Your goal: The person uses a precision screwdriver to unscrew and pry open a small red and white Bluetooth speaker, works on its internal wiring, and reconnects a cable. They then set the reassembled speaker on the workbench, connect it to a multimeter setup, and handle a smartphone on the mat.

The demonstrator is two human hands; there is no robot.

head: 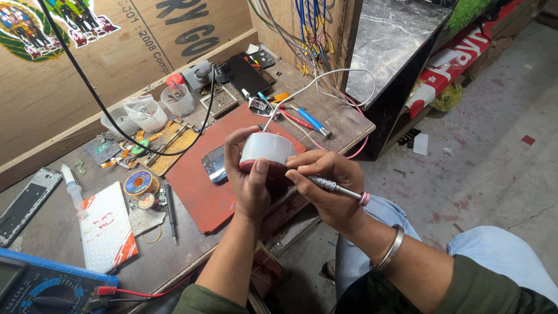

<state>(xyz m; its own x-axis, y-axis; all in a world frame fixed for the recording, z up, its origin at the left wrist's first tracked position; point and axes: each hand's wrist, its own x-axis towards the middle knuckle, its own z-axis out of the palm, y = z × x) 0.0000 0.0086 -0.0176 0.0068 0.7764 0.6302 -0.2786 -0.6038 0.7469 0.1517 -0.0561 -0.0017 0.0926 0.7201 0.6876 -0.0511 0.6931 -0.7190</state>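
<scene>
Wooden boarding is seen behind one cluttered workbench [58,227], with a stained concrete floor [494,151] to the right of it. One red mat [195,186] is laid on the bench top, and one blue multimeter [46,288] is set at the near left corner. One white padded envelope [107,227] with orange marks is lain just beside it. Two phones are counted: one dark one [244,74] at the back, and one smaller one [215,164] on the mat, partly hidden by the left hand. Three clear plastic cups [148,113] are stood in a row near the back wall.

One small round device [267,150], white above and red at its base, is held over the front edge of the mat. It is gripped by the left hand [251,183], fingers closed round its far side and thumb pressed on the near rim. One slim metal screwdriver [334,187] is pinched in the right hand [328,186], its tip set against the red base. Both hands are brought close together. One metal bangle [389,250] is worn on the right wrist.
</scene>
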